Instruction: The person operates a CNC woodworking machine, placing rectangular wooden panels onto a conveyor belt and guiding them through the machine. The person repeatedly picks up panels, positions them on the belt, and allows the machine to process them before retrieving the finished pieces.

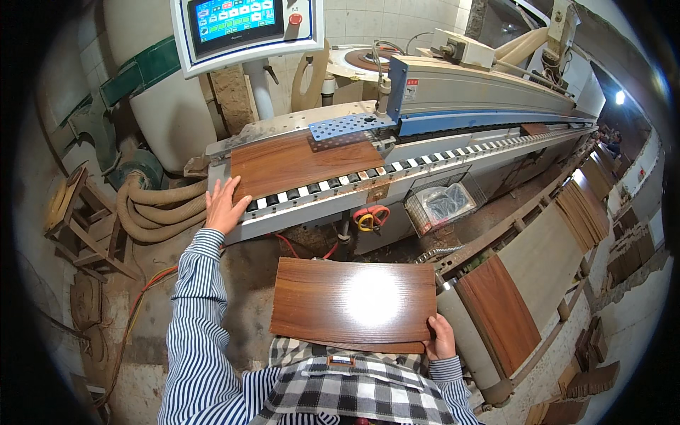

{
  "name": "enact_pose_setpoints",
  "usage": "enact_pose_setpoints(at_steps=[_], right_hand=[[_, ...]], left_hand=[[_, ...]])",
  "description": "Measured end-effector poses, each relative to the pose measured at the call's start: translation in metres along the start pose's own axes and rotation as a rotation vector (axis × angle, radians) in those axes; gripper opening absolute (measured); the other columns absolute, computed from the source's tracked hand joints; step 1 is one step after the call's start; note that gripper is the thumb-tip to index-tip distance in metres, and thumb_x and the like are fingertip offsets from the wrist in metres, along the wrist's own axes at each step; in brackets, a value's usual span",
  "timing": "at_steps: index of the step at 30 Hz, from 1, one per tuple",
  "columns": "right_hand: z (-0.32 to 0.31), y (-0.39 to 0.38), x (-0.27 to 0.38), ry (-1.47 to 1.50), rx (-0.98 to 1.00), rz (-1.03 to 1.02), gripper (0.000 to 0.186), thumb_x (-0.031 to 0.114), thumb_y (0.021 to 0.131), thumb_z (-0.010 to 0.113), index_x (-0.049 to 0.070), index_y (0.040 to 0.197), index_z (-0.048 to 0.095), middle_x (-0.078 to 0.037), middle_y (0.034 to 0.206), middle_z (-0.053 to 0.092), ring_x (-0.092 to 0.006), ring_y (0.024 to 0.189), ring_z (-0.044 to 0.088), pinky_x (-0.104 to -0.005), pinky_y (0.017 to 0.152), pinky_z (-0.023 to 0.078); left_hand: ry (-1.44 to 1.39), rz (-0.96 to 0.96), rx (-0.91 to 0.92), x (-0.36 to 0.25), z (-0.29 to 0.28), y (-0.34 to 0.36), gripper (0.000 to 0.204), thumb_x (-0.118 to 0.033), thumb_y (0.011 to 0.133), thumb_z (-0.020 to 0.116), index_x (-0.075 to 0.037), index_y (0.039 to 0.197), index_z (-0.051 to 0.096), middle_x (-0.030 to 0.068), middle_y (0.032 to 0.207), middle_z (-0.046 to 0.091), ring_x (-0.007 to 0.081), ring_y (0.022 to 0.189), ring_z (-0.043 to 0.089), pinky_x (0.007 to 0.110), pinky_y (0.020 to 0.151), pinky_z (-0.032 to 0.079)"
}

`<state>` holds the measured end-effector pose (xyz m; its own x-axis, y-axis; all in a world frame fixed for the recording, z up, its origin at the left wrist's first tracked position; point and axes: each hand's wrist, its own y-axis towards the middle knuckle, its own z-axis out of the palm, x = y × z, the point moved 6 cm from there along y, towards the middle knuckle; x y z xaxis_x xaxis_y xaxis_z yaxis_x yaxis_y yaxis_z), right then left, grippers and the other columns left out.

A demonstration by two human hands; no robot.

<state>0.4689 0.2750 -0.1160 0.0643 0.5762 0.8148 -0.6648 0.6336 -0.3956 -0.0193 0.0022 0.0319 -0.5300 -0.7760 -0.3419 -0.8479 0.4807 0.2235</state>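
Observation:
My left hand (224,204) lies with fingers spread at the near left end of a brown wood-grain panel (283,166). That panel rests on the feed track of a long edge-banding machine (482,92), its far right part under a blue perforated plate (347,127). Against my checked apron, my right hand (440,336) grips the right edge of a second wood-grain panel (319,297), thumb on top. Bright light glares off its face. The edge of another panel (382,347) shows just beneath it; the fingers below are hidden.
A roller conveyor (467,333) on the right carries a loose brown panel (499,312) and stacked boards (577,212). A control screen (237,18) stands above the machine. Ribbed hoses (152,212) and a wooden stool (88,219) are at left. A wire basket (443,205) hangs on the machine's side.

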Motion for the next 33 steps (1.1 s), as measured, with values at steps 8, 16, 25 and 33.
enact_pose_setpoints(at_steps=[8, 16, 25, 33], right_hand=[[0.002, -0.002, 0.002, 0.018, 0.013, -0.004, 0.025, 0.013, 0.094, 0.05, 0.001, 0.115, 0.054, -0.004, 0.097, 0.063, -0.0104, 0.078, 0.062, -0.0235, 0.063, 0.054], [0.001, -0.005, 0.005, 0.032, 0.129, -0.052, 0.042, 0.012, 0.091, 0.051, 0.001, 0.131, 0.043, -0.007, 0.106, 0.062, -0.0131, 0.081, 0.064, -0.026, 0.064, 0.056], [0.001, -0.013, 0.007, 0.083, 0.213, -0.114, 0.062, 0.017, 0.089, 0.058, -0.001, 0.141, 0.03, -0.014, 0.117, 0.059, -0.0224, 0.087, 0.067, -0.0336, 0.066, 0.06], [0.027, -0.009, 0.041, 0.227, 0.229, -0.205, 0.057, 0.02, 0.093, 0.054, 0.006, 0.142, 0.029, -0.012, 0.12, 0.057, -0.0245, 0.091, 0.065, -0.0362, 0.07, 0.058]], left_hand=[[0.04, 0.015, -0.006, -0.036, 0.018, 0.012, 0.065, -0.049, 0.089, 0.051, -0.015, 0.142, 0.035, 0.015, 0.147, 0.035, 0.0346, 0.141, 0.015, 0.054, 0.113, 0.001], [0.03, 0.066, 0.0, -0.096, 0.049, 0.036, 0.065, -0.048, 0.09, 0.049, -0.012, 0.142, 0.033, 0.0199, 0.147, 0.032, 0.0359, 0.141, 0.018, 0.056, 0.112, 0.0], [-0.208, 0.154, -0.049, -0.135, 0.059, 0.041, 0.07, -0.05, 0.087, 0.053, -0.01, 0.141, 0.036, 0.0215, 0.141, 0.04, 0.0358, 0.138, 0.026, 0.051, 0.113, 0.012], [-0.649, 0.295, -0.098, -0.08, -0.002, -0.034, 0.061, -0.036, 0.085, 0.062, -0.007, 0.136, 0.044, 0.0193, 0.14, 0.042, 0.0362, 0.136, 0.03, 0.043, 0.11, 0.026]])
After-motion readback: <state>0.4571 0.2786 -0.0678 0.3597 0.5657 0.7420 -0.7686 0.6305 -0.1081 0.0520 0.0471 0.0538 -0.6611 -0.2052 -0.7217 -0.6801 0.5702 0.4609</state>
